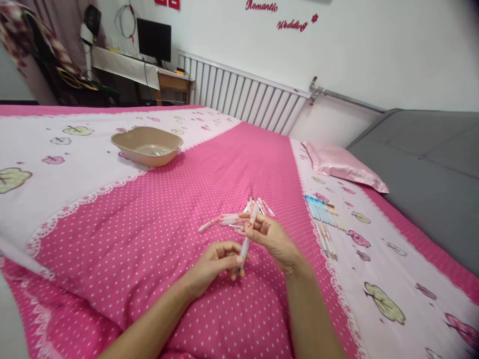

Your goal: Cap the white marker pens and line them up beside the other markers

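Observation:
A pale pink-and-white pen (245,248) slants between my two hands, above the pink dotted bedspread. My left hand (220,259) pinches its lower end between thumb and fingers. Higher up the barrel, my right hand (267,237) is closed on the same pen. Just beyond my hands lies a loose pile of pink and white pens (228,218), partly covered by my right hand. Off to the right, several blue pens (322,210) rest side by side in a row. Below that row are a few pale pens (327,242), also laid parallel.
A beige plastic basin (147,144) stands on the bed at the left, with small items inside that I cannot make out. A pink pillow (342,167) lies by the grey headboard (422,184). Behind the bed are a white railing (243,92) and a desk with a monitor (154,41).

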The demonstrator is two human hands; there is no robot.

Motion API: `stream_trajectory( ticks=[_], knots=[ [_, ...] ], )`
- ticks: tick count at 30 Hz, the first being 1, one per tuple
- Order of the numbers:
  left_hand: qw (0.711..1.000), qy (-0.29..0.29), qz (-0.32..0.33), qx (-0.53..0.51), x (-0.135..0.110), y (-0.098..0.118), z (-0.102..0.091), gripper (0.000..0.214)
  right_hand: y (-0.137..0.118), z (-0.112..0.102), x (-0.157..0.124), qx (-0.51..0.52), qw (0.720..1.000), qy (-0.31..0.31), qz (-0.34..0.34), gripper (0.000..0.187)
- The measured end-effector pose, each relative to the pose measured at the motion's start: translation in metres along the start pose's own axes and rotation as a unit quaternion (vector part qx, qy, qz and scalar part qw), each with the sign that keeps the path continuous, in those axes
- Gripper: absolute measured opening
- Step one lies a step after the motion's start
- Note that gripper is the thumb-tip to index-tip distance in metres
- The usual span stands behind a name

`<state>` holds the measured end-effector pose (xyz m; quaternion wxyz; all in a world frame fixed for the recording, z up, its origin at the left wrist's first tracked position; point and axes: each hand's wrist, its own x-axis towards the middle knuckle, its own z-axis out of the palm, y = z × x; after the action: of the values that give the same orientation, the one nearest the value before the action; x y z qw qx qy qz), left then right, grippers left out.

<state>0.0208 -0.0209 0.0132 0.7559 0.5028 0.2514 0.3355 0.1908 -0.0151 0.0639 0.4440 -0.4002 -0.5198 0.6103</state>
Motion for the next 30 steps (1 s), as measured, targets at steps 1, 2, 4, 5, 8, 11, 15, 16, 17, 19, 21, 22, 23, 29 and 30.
stream_trajectory(
  ticks=[1, 2, 4, 5, 8, 11, 15, 16, 17, 19, 21, 22, 23, 29, 30],
  knots=[
    [1.0, -0.001, 0.0, -0.001, -0.0001, 0.0, 0.0, 0.02, -0.0015, 0.0002, -0.0006, 0.004, 1.0, -0.004, 0.0, 0.041],
    [1.0, -0.002, 0.0, -0.003, -0.0002, 0.0, -0.0001, 0.02, -0.0033, 0.0, -0.0013, 0.008, 1.0, -0.01, 0.0, 0.041],
    [1.0, -0.002, -0.001, -0.009, -0.0005, -0.0002, -0.0001, 0.02, -0.0067, -0.0011, -0.0032, 0.014, 0.999, -0.03, 0.003, 0.041],
    [1.0, -0.001, 0.0, -0.011, -0.0007, -0.0004, -0.0002, 0.02, -0.008, -0.0019, -0.004, 0.016, 0.999, -0.042, 0.005, 0.042],
    [1.0, 0.0, 0.0, -0.011, -0.0005, -0.0007, -0.0002, 0.02, -0.0095, -0.0035, -0.0049, 0.013, 0.998, -0.057, 0.01, 0.043],
    [1.0, -0.003, 0.003, -0.01, 0.0008, -0.0005, -0.0001, 0.019, -0.0084, -0.0036, -0.0042, 0.001, 0.999, -0.051, 0.009, 0.041],
    [1.0, -0.008, 0.004, -0.01, 0.0014, -0.0004, 0.0003, 0.019, -0.0069, -0.0029, -0.0033, -0.006, 0.999, -0.036, 0.011, 0.039],
    [1.0, -0.007, 0.003, -0.009, 0.0011, -0.0005, 0.0004, 0.02, -0.0066, -0.0028, -0.0031, -0.008, 0.999, -0.03, 0.011, 0.039],
    [1.0, -0.006, 0.0, -0.007, 0.0007, -0.0007, 0.0004, 0.021, -0.0064, -0.0028, -0.003, -0.009, 1.0, -0.024, 0.012, 0.039],
    [1.0, -0.005, -0.003, -0.002, 0.0, -0.0013, 0.0001, 0.023, -0.006, -0.003, -0.0027, -0.008, 1.0, -0.014, 0.014, 0.04],
    [1.0, -0.005, -0.002, 0.003, 0.0001, -0.0022, -0.0005, 0.023, -0.0059, -0.0032, -0.0023, -0.005, 1.0, -0.01, 0.013, 0.041],
    [1.0, -0.005, -0.001, 0.004, 0.0004, -0.0026, -0.0008, 0.024, -0.0059, -0.0032, -0.0021, -0.003, 1.0, -0.011, 0.012, 0.041],
    [1.0, -0.006, -0.001, 0.006, 0.0009, -0.003, -0.001, 0.024, -0.0059, -0.0032, -0.002, -0.002, 1.0, -0.011, 0.011, 0.041],
    [1.0, 0.0, -0.007, 0.01, 0.0023, -0.0026, 0.0, 0.028, -0.0055, -0.0032, -0.0023, -0.009, 1.0, 0.004, 0.008, 0.041],
    [1.0, 0.002, -0.007, 0.011, 0.0021, -0.0022, 0.0006, 0.029, -0.0054, -0.0032, -0.0024, -0.009, 1.0, 0.007, 0.008, 0.041]
  ],
)
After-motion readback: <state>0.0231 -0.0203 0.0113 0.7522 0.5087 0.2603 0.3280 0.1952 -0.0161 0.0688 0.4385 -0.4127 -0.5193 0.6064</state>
